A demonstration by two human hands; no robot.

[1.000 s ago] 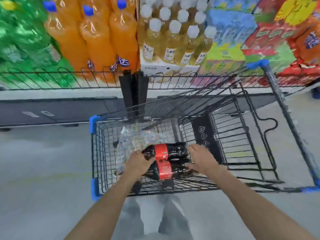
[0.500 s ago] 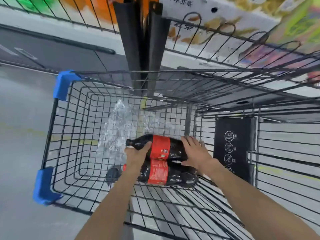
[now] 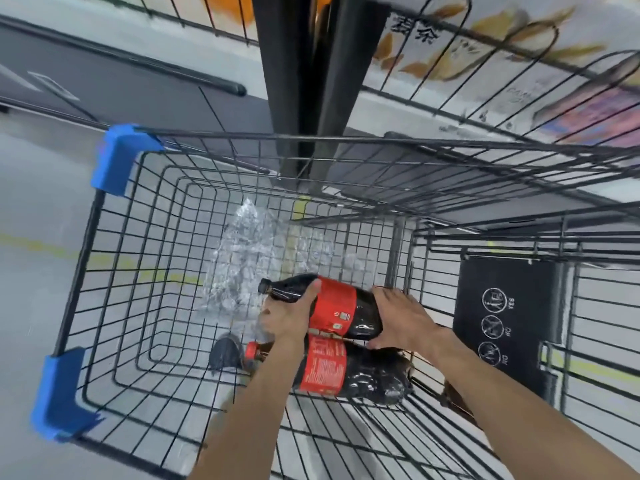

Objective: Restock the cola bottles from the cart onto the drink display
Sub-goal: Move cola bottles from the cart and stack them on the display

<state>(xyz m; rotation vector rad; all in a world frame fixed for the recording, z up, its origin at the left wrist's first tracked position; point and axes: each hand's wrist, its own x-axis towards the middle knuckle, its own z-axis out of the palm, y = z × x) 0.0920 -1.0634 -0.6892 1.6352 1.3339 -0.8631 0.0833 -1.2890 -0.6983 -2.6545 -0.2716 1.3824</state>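
Upper cola bottle (image 3: 341, 308) lies crosswise, cap leftward; left hand (image 3: 289, 318) grips its shoulder, right hand (image 3: 403, 322) grips its base.

Lower cola bottle (image 3: 346, 372) partly hidden under left forearm; display blurred.

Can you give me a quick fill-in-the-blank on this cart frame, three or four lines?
1. Both hands, the left hand and the right hand, grip the ____ cola bottle of the two.
2. The other cola bottle lies on the floor of the ____.
3. Both bottles carry a ____ label.
4. The cart has ____ plastic corner guards.

Missing words: upper; cart; red; blue
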